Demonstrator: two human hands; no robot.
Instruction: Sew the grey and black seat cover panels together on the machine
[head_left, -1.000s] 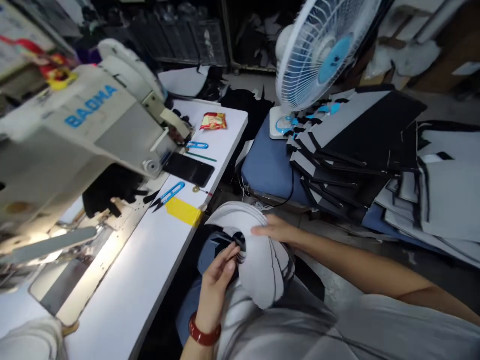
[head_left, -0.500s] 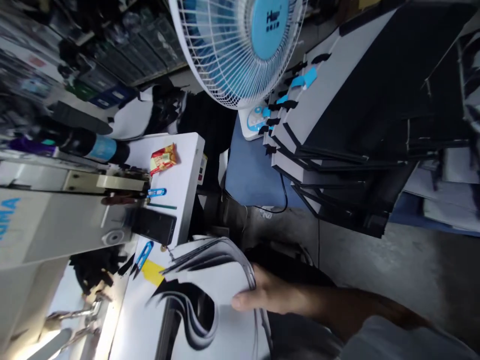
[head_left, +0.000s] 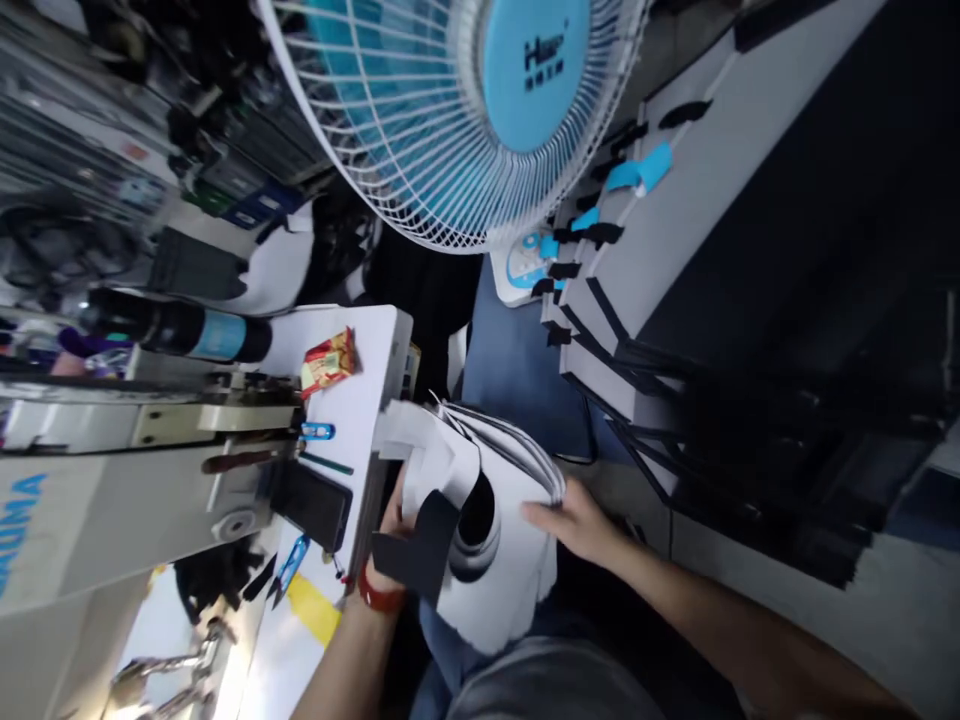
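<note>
A stack of white cut pieces (head_left: 517, 540), apparently fabric with dark undersides, hangs bent over above my lap. My right hand (head_left: 577, 522) pinches its right edge, thumb on top and fingers underneath. On the other side my left hand (head_left: 396, 515), with a red band at the wrist, grips the stack's left part; its fingers are mostly hidden behind the curled layers. A black flap (head_left: 424, 550) of the pieces folds over in front of that hand. Just left of it lies the white table (head_left: 364, 400) of a sewing machine (head_left: 97, 500).
On the table lie a snack packet (head_left: 328, 362), a phone (head_left: 311, 503), blue thread snips (head_left: 291, 568) and a yellow strip (head_left: 313, 610). A blue fan (head_left: 465, 110) stands ahead. Large black-and-white panels (head_left: 750, 300) are piled at the right.
The stack has moved off the table edge to the right and over my lap. My left hand has come into view, gripping it; my right hand still holds the right edge.
</note>
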